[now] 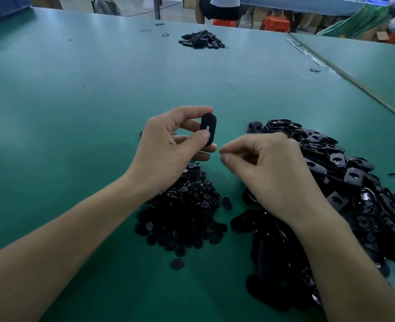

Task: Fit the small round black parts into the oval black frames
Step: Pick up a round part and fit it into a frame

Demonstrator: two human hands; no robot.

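Midair, left hand [168, 145] pinching oval frame [208, 129] upright, right hand [268, 173] fingertips [226, 159] together, perhaps empty, blurred.

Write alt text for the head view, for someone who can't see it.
The left hand holds an oval black frame upright over a green table, the right hand pinched beside it. Piles of round parts and frames lie below.

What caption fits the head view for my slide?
Left hand holds an oval frame; right hand hovers beside it.

black oval frame [208, 129] upright, round parts [187, 212] heaped
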